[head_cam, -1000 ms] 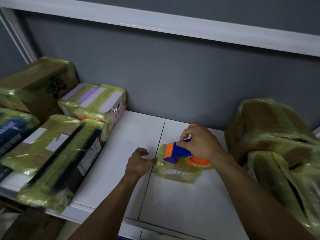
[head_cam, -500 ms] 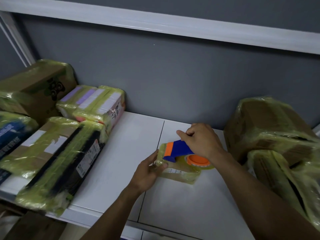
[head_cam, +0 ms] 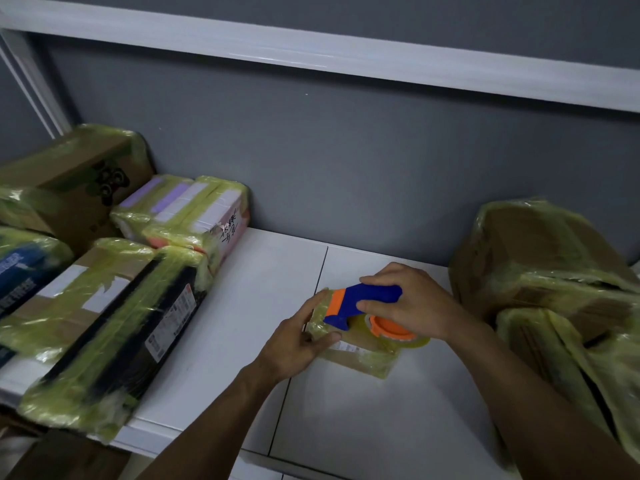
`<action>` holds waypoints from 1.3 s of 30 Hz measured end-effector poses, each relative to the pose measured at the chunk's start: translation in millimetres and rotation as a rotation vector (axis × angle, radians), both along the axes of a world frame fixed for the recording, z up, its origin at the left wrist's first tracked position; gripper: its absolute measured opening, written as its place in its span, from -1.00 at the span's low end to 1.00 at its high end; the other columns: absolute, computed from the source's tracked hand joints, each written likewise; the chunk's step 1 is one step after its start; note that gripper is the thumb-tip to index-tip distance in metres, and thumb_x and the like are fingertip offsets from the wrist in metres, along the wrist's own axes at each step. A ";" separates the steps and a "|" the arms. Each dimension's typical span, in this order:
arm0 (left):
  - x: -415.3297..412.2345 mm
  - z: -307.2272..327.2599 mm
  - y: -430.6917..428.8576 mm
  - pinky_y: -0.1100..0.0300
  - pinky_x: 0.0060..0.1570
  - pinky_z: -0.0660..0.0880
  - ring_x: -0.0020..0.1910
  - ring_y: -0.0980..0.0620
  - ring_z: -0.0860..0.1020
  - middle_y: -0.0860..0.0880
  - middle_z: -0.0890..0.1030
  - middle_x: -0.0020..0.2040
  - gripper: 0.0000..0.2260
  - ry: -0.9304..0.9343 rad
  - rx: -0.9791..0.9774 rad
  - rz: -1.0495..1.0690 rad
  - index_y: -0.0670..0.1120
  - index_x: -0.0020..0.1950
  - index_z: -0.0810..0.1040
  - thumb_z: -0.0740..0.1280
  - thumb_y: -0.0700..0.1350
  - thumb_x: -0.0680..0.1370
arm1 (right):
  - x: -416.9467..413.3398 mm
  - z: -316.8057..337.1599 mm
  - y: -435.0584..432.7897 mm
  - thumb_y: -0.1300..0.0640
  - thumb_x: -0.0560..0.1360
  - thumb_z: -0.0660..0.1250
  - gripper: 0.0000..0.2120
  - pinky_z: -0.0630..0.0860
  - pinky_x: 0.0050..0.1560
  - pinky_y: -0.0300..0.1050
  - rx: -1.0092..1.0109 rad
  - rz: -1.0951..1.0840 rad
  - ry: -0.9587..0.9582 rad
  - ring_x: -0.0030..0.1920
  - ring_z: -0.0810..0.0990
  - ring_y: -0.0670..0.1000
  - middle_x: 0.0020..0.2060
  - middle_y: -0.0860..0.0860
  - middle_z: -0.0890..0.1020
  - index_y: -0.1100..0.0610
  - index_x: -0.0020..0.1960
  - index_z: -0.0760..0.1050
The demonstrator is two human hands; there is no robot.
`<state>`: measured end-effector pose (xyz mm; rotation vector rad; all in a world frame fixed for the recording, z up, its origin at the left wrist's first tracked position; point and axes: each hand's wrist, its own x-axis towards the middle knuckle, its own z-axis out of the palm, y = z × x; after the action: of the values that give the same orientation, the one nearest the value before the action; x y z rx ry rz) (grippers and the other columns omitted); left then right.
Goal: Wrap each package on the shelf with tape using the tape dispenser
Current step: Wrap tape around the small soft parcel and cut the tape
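on the white shelf (head_cam: 225, 327) the left hand (head_cam: 298, 341) clasps the small yellow-taped cardboard package (head_cam: 360, 358), the right hand (head_cam: 414, 306) grips the blue-and-orange plastic tape dispenser (head_cam: 360, 301) atop it, mid-wrap; the next move likely drags tape across.

The tape dispenser (head_cam: 377, 294) was smooth, matt plastic. The small package (head_cam: 363, 356) was brown cardboard under glossy, wrinkled yellowish tape, as were the larger packages (head_cam: 104, 323). The shelf (head_cam: 381, 427) was smooth, faintly shiny; the wall (head_cam: 346, 168) matt.
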<state>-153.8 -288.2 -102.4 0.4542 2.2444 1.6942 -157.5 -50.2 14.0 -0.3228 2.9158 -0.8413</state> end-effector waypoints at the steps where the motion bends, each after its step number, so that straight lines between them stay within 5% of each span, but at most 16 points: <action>1: -0.4 -0.5 0.5 0.16 0.22 0.57 0.34 0.10 0.53 0.17 0.55 0.35 -0.32 0.003 -0.004 -0.023 0.17 0.61 0.17 0.44 0.01 0.59 | 0.5 -1.4 1.0 -0.20 0.49 0.48 -0.47 0.59 0.13 -0.14 -0.008 0.002 0.003 0.19 0.53 -0.06 0.12 -0.19 0.52 -0.03 0.39 0.55; 6: -8.0 0.2 0.4 0.05 0.33 0.52 0.39 0.02 0.50 0.09 0.55 0.38 -0.39 0.008 0.027 -0.009 0.07 0.58 0.33 0.47 -0.07 0.57 | 3.5 0.0 8.2 -0.25 0.46 0.48 -0.37 0.52 0.06 -0.34 -0.033 0.028 -0.002 0.21 0.48 -0.13 0.19 -0.22 0.48 -0.08 0.46 0.46; 10: -7.2 -4.1 2.2 -0.05 0.29 0.55 0.36 -0.04 0.51 0.09 0.57 0.36 -0.41 0.018 0.037 0.035 0.10 0.55 0.37 0.48 -0.04 0.56 | 9.3 -5.6 14.0 -0.35 0.43 0.45 -0.34 0.60 0.12 -0.18 -0.059 -0.052 0.034 0.23 0.51 -0.10 0.22 -0.22 0.53 -0.16 0.45 0.44; 18: -7.8 -6.6 4.9 0.17 0.23 0.54 0.38 -0.01 0.50 0.08 0.59 0.35 -0.41 -0.006 0.091 0.040 0.06 0.55 0.37 0.48 -0.13 0.56 | 12.4 -3.6 19.1 -0.20 0.44 0.53 -0.44 0.52 -0.08 -0.50 -0.176 -0.041 0.006 0.13 0.53 -0.30 0.14 -0.32 0.56 -0.13 0.39 0.50; 23: -11.1 -4.4 3.9 0.12 0.27 0.54 0.33 0.08 0.55 0.15 0.60 0.32 -0.39 -0.010 0.057 0.043 0.12 0.53 0.40 0.52 -0.05 0.51 | 17.7 4.6 31.5 -0.22 0.47 0.50 -0.58 0.55 -0.03 -0.41 -0.148 0.005 0.040 0.11 0.56 -0.29 0.06 -0.34 0.62 -0.19 0.28 0.54; 27: -8.2 -3.2 7.3 0.05 0.32 0.53 0.28 0.12 0.59 0.16 0.64 0.28 -0.38 -0.015 0.062 0.064 0.08 0.52 0.42 0.54 -0.03 0.49 | 22.0 11.8 52.4 -0.24 0.49 0.46 -0.75 0.58 0.04 -0.15 -0.077 0.044 0.036 0.05 0.63 -0.17 -0.02 -0.24 0.69 -0.21 0.13 0.59; 34: -10.0 0.4 0.8 0.03 0.35 0.50 0.25 0.17 0.60 0.19 0.63 0.28 -0.35 0.010 -0.034 0.013 0.24 0.55 0.32 0.49 0.14 0.50 | 21.2 -4.6 46.2 -0.22 0.47 0.48 -0.67 0.40 -0.10 -0.50 -0.080 -0.015 0.061 0.01 0.58 -0.28 -0.07 -0.31 0.65 -0.17 0.18 0.60; 39: -10.7 6.7 -0.7 0.26 0.45 0.26 0.58 0.29 0.06 0.39 0.02 0.60 -0.31 0.451 -0.429 0.000 0.30 0.57 0.24 0.31 0.44 0.48 | 24.7 -3.9 45.3 -0.20 0.47 0.50 -0.65 0.40 -0.09 -0.53 -0.097 -0.039 0.038 0.05 0.58 -0.23 -0.02 -0.31 0.64 -0.17 0.21 0.60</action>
<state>-164.5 -288.9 -95.7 0.7854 2.8250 1.1333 -132.8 -4.9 10.1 -0.2936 2.9313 -0.9949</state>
